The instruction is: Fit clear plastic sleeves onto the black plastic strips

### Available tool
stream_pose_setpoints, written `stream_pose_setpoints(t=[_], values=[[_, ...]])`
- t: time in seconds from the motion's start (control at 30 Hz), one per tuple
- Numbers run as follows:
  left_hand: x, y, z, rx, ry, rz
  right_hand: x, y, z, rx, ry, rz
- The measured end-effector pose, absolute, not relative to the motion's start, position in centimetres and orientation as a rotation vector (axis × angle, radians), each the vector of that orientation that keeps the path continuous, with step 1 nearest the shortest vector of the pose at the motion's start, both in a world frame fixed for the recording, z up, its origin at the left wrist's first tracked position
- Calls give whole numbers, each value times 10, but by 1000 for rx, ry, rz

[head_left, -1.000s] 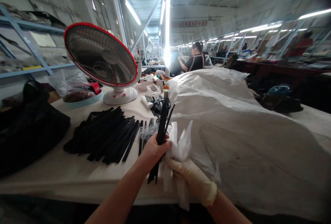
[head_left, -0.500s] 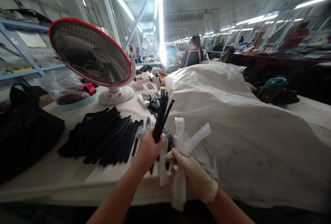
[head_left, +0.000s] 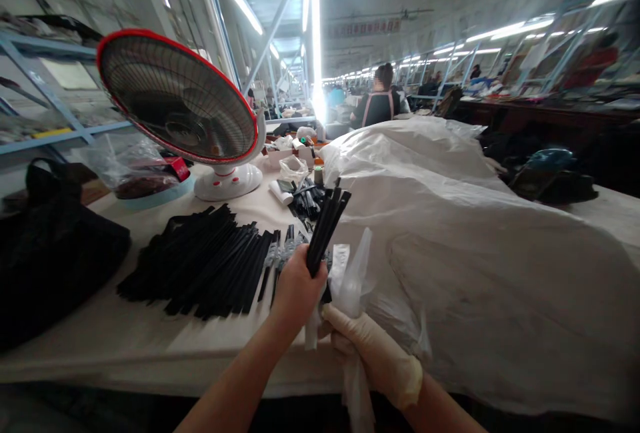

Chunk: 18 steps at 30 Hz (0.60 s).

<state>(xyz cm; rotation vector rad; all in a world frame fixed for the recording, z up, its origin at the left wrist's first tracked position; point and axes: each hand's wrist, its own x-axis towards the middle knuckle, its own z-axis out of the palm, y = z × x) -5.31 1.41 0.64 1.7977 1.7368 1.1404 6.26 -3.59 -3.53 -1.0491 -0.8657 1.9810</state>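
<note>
My bare left hand [head_left: 296,288] is closed round a bundle of long black sticks [head_left: 327,223] that points up and to the right. My right hand [head_left: 373,353], in a pale glove, is closed on a clear plastic bag [head_left: 349,278] just right of the bundle, its loose end hanging below the glove. Both hands sit over the front edge of the white table [head_left: 150,346]. A large heap of the same black sticks [head_left: 205,266] lies on the table to the left of my left hand.
A red-rimmed fan-shaped heater [head_left: 180,103] stands at the back left. A black bag [head_left: 50,246] lies at far left. A big white sack [head_left: 475,233] fills the right side. Small bottles and bags [head_left: 295,173] clutter the middle. A person [head_left: 377,103] sits far back.
The stick bundle in my left hand has tilted further to the right. My gloved right hand has dropped lower with the plastic bag, which now stands closer against the sticks.
</note>
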Motion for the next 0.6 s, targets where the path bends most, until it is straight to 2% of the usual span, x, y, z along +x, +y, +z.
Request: stream_pose_setpoints(t=[0.27, 0.6], values=[[-45, 5, 0, 1714, 1656, 1180, 62, -40, -38, -922, -772, 2164], [-57, 1, 12, 1655, 1634, 1288, 78, -39, -40, -971, -1000, 2021]])
